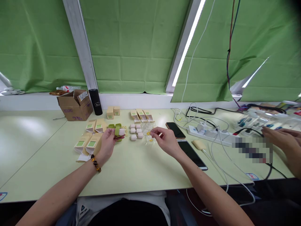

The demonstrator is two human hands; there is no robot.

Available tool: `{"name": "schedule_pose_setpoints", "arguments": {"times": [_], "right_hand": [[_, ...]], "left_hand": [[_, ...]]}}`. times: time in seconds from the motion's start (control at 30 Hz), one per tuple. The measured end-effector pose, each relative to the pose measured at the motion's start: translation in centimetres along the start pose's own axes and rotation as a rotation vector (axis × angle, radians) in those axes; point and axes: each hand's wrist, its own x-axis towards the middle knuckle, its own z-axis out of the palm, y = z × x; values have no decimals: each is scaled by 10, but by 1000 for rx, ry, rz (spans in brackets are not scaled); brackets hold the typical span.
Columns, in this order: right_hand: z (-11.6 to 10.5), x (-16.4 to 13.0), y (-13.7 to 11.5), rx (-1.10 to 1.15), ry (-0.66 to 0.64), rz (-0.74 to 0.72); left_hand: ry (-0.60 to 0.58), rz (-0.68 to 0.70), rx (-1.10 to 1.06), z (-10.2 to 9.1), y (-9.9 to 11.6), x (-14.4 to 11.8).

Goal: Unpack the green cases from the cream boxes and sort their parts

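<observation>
My left hand (109, 141) is closed around a green holder (117, 131) with a small pale pink block (121, 131) at its right side. More green pieces (114, 125) lie just behind and beneath that hand. My right hand (164, 139) pinches at the edge of some clear round pieces (147, 128) with yellow spots; whatever sits between its fingertips is too small to make out. Several pale pink blocks (133, 131) stand in rows between my hands. Small yellowish tabs (126, 131) lie to the left of the blocks.
Open cartons (94, 142) stand left, more (141, 115) behind. A cardboard box (75, 105) and black bottle (95, 102) are at the back. Phones (192, 154), a power strip (211, 135) and tangled cables lie right. Another person's hands (284, 147) work at the far right.
</observation>
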Motion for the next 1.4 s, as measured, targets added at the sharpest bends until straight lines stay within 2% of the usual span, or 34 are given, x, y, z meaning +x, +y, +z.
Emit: {"name": "schedule_pose_setpoints", "arguments": {"times": [0.1,0.27,0.47,0.7,0.8,0.87,0.97,1.07,1.23,1.33,1.4], "right_hand": [[-18,-21,14,-367,-62,12],[-23,-48,33,-674,-160,97],[-18,-56,40,-786,-223,207],[-20,-54,42,-809,-232,218],[-26,-52,41,-792,-178,206],[-30,-49,36,-730,-59,136],[-28,-40,19,-554,136,-45],[-8,-25,-4,-375,170,-204],[58,-3,-29,-65,58,-336],[94,4,-34,129,-10,-301],[109,5,-36,263,-22,-238]], "left_hand": [[1,-6,-3,0,0,0],[12,-25,1,-1,-3,1],[10,-44,-2,-1,-2,1],[7,-43,6,-1,-2,2],[-2,-36,-6,0,-2,0],[-14,-44,-18,2,-2,-1],[-23,-85,-51,5,0,-4],[-43,-170,-71,7,2,-6],[-139,-257,-98,8,4,-9],[-205,-258,-130,6,0,-9],[-243,-249,-137,6,-3,-9]]}}
